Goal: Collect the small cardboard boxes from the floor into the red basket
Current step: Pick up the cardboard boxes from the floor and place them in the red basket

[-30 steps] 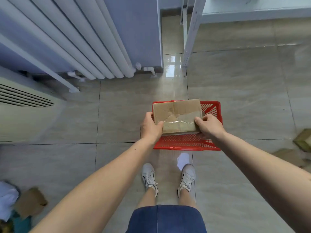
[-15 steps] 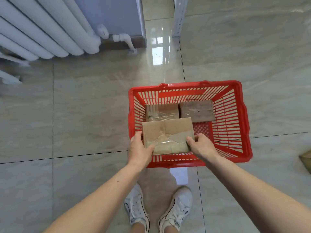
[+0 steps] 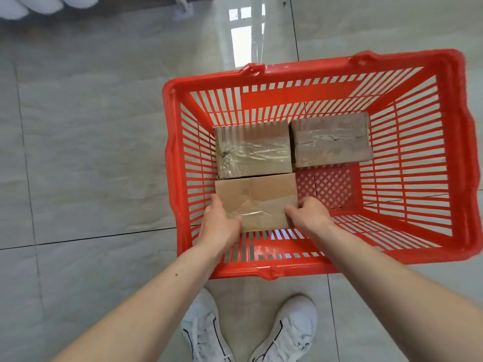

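The red basket (image 3: 454,163) stands on the tiled floor right in front of me. Two taped cardboard boxes lie on its bottom along the far side, one at the left (image 3: 253,148) and one at the right (image 3: 331,139). A third cardboard box (image 3: 257,198) sits low in the near left corner of the basket, just in front of the left box. My left hand (image 3: 218,224) grips its left end, thumb on top. My right hand (image 3: 308,215) grips its right end with curled fingers.
Grey glossy floor tiles (image 3: 91,152) surround the basket. The lower ends of a white radiator (image 3: 34,3) show at the top left. My two white shoes (image 3: 206,327) stand just behind the basket's near rim.
Both hands have carried the box down from above the basket's near rim to the near left corner inside. My head has bent lower, so the basket looks much larger.
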